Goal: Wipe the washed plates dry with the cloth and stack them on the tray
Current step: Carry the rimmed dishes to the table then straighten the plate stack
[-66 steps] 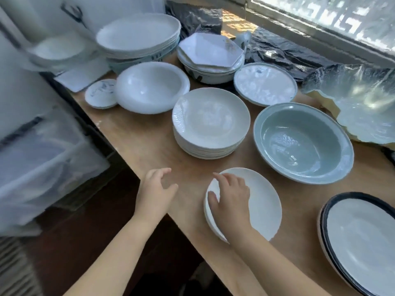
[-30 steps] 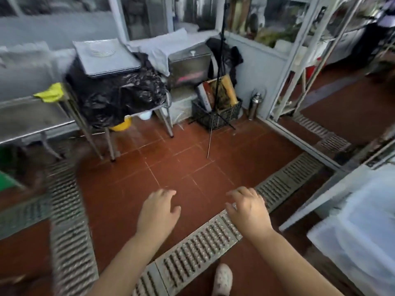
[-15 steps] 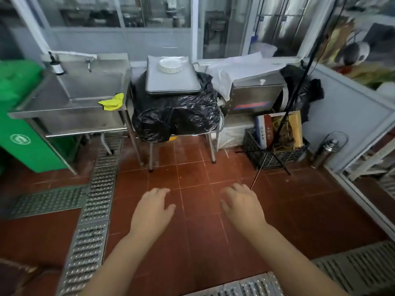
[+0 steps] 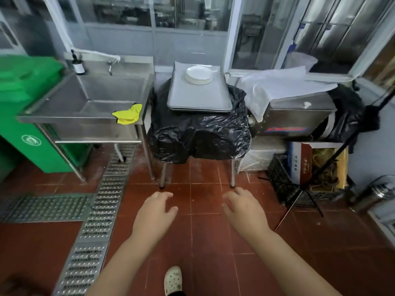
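A small stack of white plates [image 4: 198, 75] sits at the far end of a grey metal tray [image 4: 198, 99], which rests on a stand draped in black plastic [image 4: 198, 133]. A yellow cloth [image 4: 127, 114] lies on the front right corner of the steel sink unit [image 4: 85, 107], left of the tray. My left hand [image 4: 155, 212] and my right hand [image 4: 243, 208] hover low over the red tiled floor, well short of the stand. Both are empty with loosely bent fingers.
A green bin [image 4: 25, 116] stands at the far left. Metal drain grates [image 4: 100, 206] run across the floor on the left. A steel machine [image 4: 299, 116], a black crate with boxes [image 4: 307, 176] and a tripod leg [image 4: 320, 167] crowd the right.
I have turned away from the wooden table of plates, where my right hand rested on a white plate. The view now faces the sink and the tray stand, closer than before; both hands stay empty.
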Available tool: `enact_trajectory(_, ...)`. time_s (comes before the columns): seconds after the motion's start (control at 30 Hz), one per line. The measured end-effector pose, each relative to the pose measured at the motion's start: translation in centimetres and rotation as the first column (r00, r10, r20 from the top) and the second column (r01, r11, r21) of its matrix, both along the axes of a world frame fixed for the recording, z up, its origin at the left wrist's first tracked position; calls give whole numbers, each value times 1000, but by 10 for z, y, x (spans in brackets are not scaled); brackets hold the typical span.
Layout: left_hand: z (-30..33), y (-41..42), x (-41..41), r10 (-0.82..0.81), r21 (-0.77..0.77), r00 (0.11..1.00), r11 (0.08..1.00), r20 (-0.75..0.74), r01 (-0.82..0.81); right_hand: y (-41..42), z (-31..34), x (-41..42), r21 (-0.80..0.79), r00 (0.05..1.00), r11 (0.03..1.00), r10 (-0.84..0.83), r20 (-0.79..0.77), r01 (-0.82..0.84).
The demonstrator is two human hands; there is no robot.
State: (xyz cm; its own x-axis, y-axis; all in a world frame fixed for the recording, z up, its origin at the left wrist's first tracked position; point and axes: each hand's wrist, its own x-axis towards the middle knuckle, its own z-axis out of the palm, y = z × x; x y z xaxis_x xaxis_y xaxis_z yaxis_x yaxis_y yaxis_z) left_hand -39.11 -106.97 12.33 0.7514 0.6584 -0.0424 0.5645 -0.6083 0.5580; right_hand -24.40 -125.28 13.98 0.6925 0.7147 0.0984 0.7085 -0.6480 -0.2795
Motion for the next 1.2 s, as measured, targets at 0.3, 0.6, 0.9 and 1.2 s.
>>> enact_trajectory(0.3, 18, 165, 133, 18, -21, 998, 1000, 59, -17, 153, 10, 117, 25, 993, 995, -93, -69, 95)
enact_trajectory(0.6, 0, 240, 261, -6, -43, 999, 999, 35, 8, 236, -5, 249, 23, 984, 992, -119, -133, 123)
enact_trajectory(0.9, 11, 308, 409, 69, 11, 996, 998, 53, -70, 318, -1, 409, 48, 991, 999, -10, -136, 17)
enact_trajectory(1.2, 2, 374, 506, 87, -11, 996, 996, 24, -87, 389, 0, 524, 10, 982, 1000, 26, -185, -24)
